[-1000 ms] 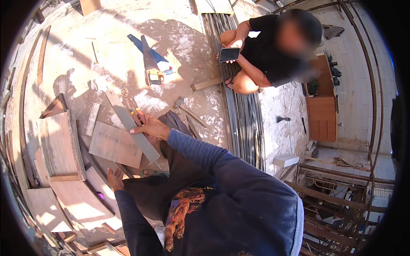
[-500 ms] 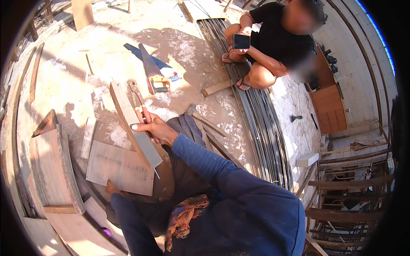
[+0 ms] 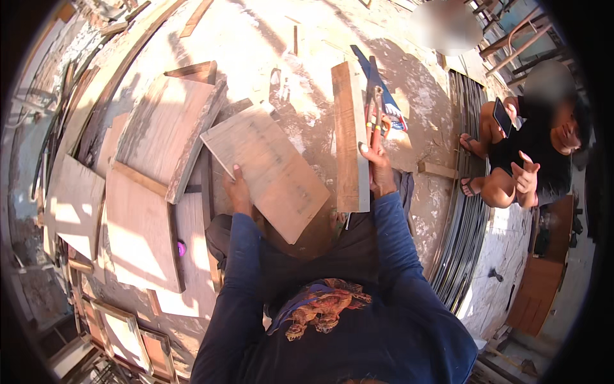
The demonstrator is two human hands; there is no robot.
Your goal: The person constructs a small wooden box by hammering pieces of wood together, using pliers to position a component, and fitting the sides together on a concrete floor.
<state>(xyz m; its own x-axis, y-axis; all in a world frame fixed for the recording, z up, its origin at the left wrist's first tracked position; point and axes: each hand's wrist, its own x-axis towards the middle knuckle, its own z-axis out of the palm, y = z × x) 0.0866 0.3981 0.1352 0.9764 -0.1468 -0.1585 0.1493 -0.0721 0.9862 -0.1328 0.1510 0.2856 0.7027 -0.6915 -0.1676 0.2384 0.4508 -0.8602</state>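
Observation:
My left hand grips the left edge of a thin rectangular plywood board, thumb on its face, and the board is tilted above my lap. In my right hand is a thick wooden plank, held upright in view with the thumb across its edge. Pincers with red and yellow handles stick up beside the plank; their handles run into the same right hand. A thin metal piece shows below the plank's near end. Beyond lie a handsaw with an orange handle, partly hidden, and a blue saw sleeve.
Panels and boards are stacked at my left, with a pink round object beside them. At right, a person squats with a phone by a bundle of long metal rods. A wood block touches the rods.
My view has turned left. My left hand has lifted the plywood board off the ground. The plank and pincers have swung upright in my right hand. The squatting person now extends one hand.

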